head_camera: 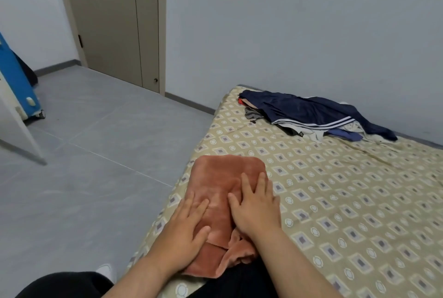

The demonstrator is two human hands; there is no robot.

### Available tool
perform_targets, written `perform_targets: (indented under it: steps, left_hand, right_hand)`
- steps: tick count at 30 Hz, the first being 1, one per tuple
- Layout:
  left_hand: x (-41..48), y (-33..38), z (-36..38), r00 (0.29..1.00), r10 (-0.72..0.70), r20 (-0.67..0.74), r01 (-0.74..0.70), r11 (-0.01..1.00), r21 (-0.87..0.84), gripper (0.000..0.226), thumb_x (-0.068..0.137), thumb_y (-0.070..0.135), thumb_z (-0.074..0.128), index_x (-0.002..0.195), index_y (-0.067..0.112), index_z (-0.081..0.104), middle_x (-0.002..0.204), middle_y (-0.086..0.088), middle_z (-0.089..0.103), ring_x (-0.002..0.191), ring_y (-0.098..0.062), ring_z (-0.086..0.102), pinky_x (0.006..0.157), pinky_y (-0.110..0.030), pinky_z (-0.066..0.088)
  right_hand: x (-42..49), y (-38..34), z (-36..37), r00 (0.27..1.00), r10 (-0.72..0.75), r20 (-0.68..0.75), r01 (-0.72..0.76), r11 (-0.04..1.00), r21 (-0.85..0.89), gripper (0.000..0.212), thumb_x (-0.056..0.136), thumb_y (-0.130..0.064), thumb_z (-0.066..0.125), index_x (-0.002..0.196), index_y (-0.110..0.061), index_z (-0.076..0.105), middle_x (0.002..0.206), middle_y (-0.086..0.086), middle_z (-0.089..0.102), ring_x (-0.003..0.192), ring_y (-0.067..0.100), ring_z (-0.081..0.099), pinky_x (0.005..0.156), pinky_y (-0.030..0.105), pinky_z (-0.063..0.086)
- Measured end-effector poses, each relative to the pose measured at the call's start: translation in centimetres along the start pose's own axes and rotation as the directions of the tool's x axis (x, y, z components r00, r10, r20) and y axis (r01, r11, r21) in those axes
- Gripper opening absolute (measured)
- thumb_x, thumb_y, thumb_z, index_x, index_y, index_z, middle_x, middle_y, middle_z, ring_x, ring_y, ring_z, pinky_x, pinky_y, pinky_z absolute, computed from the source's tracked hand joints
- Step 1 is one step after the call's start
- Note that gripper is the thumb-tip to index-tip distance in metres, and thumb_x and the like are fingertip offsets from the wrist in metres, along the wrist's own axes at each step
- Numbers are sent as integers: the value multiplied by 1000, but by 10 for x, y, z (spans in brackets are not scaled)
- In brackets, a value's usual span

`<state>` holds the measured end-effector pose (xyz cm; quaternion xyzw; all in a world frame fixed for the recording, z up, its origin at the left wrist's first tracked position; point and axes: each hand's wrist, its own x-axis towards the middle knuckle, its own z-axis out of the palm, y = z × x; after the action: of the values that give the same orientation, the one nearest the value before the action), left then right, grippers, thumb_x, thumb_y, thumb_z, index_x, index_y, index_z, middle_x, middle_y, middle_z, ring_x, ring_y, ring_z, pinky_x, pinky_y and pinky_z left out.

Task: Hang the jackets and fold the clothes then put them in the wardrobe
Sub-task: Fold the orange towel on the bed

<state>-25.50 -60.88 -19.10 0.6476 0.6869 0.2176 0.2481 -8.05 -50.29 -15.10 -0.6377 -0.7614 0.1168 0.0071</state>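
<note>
In the head view, a folded rust-coloured cloth [227,173] lies on the near left edge of the bed [347,213], which has a beige sheet with a pattern of small squares. Both hands are laid flat on this cloth and grasp nothing. The left hand [184,233] presses on the near left part of it with straight fingers. The right hand [256,206] presses on the right part, fingers straight and a little spread. The near end of the cloth is less tidy, with a loose flap between the two wrists.

At the far side of the bed, close to the wall, is a pile of clothes [294,127]. On top of it lies a navy jacket [311,110] with white stripes.

To the left is the grey tiled floor [84,154]. Far left stands a blue case [16,82], and behind the floor is a brown door [112,22], closed.
</note>
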Motion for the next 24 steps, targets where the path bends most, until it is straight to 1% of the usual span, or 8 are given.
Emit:
perform_targets:
  steps: [2, 5, 7, 10, 13, 17, 20, 24]
  left_hand:
    - [4, 10, -7, 999, -15, -37, 10, 991, -136, 74, 92, 56, 51, 151, 54, 8, 160, 23, -12, 150, -3, 2, 118, -29, 17]
    - [35, 34, -18, 984, -90, -156, 34, 942, -334, 94, 79, 64, 59, 151, 54, 1, 146, 26, 15, 122, 30, 28, 100, -11, 31]
    - [59, 44, -13, 968, -207, -142, 141, 915, -377, 95, 80, 67, 55, 155, 44, 2, 159, 12, 14, 140, 5, 31, 110, -29, 36]
    - [71, 44, 12, 944, -320, -77, 305, 939, -161, 103, 81, 69, 49, 155, 32, -11, 166, -1, -7, 153, -25, 0, 120, -50, 20]
    - [66, 29, 30, 890, -435, -136, 402, 890, -217, 119, 61, 74, 59, 152, 39, -10, 160, -1, 20, 144, -28, 29, 109, -49, 39]
    - [79, 12, 27, 804, -592, -53, 558, 782, -277, 137, 32, 85, 65, 149, 34, 14, 141, -3, 47, 128, -28, 48, 101, -44, 45]
    - [85, 7, 20, 798, -602, 11, 573, 753, -324, 124, 29, 82, 69, 136, 30, 36, 127, -1, 56, 115, -25, 56, 96, -40, 48]
    - [73, -3, 4, 800, -589, 115, 564, 672, -480, 92, 34, 73, 75, 109, 23, 56, 103, 5, 66, 90, -15, 63, 83, -35, 53]
  right_hand:
    - [9, 12, -1, 993, 61, 104, -71, 994, 88, 74, 91, -72, 17, 156, -41, -1, 167, 9, -12, 152, 36, -7, 121, 57, 5]
    - [17, 20, 0, 986, 63, 154, -92, 977, 191, 76, 92, -72, 22, 157, -40, -2, 167, 6, -12, 153, 35, -6, 123, 55, 5]
    - [19, 21, 3, 983, 107, 148, -144, 953, 265, 85, 90, -74, 30, 158, -34, -4, 167, 8, -10, 153, 34, -4, 123, 52, 5]
    - [25, 25, 5, 939, 279, 201, -341, 832, 437, 110, 82, -73, 55, 159, -20, -3, 164, 19, 10, 150, 38, 15, 121, 48, 20]
    - [30, 38, 8, 869, 341, 359, -494, 644, 584, 109, 74, -57, 77, 155, -17, 15, 144, 14, 45, 128, 32, 51, 108, 44, 42]
    - [36, 58, 18, 874, 296, 385, -485, 581, 654, 64, 72, -45, 84, 121, -12, 57, 103, 4, 72, 92, 21, 70, 87, 38, 58]
    - [37, 65, 20, 862, 246, 442, -501, 537, 678, 52, 71, -52, 83, 103, -11, 73, 85, 3, 78, 79, 19, 76, 80, 36, 60]
    - [29, 67, 17, 804, 132, 579, -576, 412, 706, 62, 70, -56, 83, 107, -7, 75, 99, 11, 77, 94, 25, 75, 96, 40, 54]
